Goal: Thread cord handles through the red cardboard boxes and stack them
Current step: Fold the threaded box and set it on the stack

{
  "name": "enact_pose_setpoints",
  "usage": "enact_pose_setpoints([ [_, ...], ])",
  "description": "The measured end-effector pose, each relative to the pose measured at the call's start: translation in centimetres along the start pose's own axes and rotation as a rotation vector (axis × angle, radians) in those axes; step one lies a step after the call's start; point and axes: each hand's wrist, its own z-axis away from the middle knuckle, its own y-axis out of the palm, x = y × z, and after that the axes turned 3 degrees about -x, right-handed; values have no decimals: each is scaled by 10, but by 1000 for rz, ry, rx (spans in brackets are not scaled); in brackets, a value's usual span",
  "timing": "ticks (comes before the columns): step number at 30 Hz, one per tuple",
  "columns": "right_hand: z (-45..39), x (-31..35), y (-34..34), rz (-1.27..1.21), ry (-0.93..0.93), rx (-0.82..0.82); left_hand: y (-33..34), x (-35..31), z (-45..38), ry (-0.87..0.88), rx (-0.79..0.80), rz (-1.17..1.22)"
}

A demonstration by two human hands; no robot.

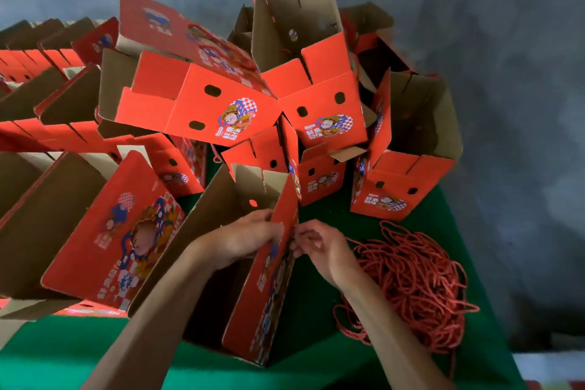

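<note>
Pinched at the panel's top edge, the grip of the right hand worked from the printed outer side, fingertips closed on something too small to make out, most likely a cord end; the left hand reached inside the open red box, its fingers curled against the same panel from the brown inner face. That box stood on the green desk just before the person, mouth upward, its long axis running away from the viewer toward the heap of finished boxes. A tangled pile of red cord handles lay on the desk just right of the box. Judging from this, the cord end could slip from the pinch and miss the hole, or the thin panel could buckle under opposing pressure. The leaning boxes behind looked liable to topple onto the work.
</note>
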Motion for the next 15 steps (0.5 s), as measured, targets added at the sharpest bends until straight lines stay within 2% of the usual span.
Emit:
enact_pose_setpoints([
  [5, 3, 1, 2, 35, 13, -1, -1, 6, -11, 22, 78, 96],
  [9, 1, -1, -1, 103, 10, 30, -2, 10, -23, -66, -18, 268],
  [11, -1, -1, -3, 47, 42, 55, 0, 10, -27, -84, -95, 132],
  [15, -2, -5, -7, -182, 167, 111, 3, 15, -33, -44, -120, -144],
])
